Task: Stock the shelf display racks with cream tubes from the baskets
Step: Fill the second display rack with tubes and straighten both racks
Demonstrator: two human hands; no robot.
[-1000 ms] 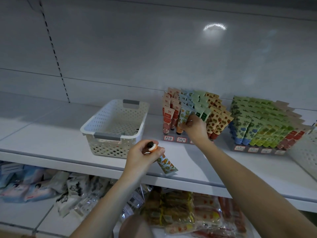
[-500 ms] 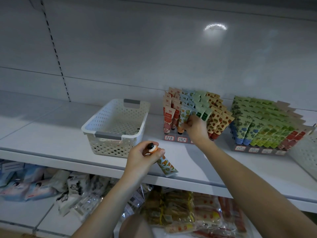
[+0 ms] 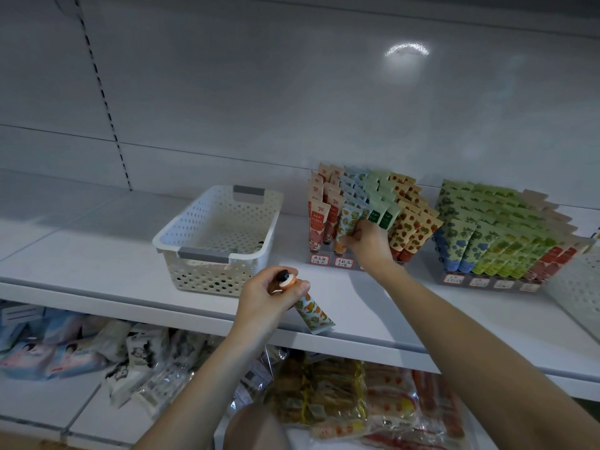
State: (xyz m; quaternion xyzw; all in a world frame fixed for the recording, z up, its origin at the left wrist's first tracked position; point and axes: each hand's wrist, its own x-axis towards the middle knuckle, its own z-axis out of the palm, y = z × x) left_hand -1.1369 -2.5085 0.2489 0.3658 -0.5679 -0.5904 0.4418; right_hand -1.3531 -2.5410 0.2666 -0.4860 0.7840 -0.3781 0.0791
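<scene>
Tube [image 3: 314, 311], orange-patterned, cap end up, gripped in the closed left hand [image 3: 271, 295] above the shelf [image 3: 97, 254] edge. Right hand [image 3: 368, 243] pinches a second tube [image 3: 346, 227] at the left rack [image 3: 360, 216]. Basket [image 3: 217, 238] left of it; right rack [image 3: 500, 235] full.

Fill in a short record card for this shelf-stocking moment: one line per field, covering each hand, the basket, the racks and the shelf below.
left hand: grips an orange-capped cream tube near its cap, over the shelf's front edge
right hand: at the front of the left rack, fingers on a blue fruit-print tube
basket: white, perforated, grey handles, nearly empty
right rack: packed with mostly green tubes, untouched
lower shelf: packaged goods in plastic wrappers
</scene>
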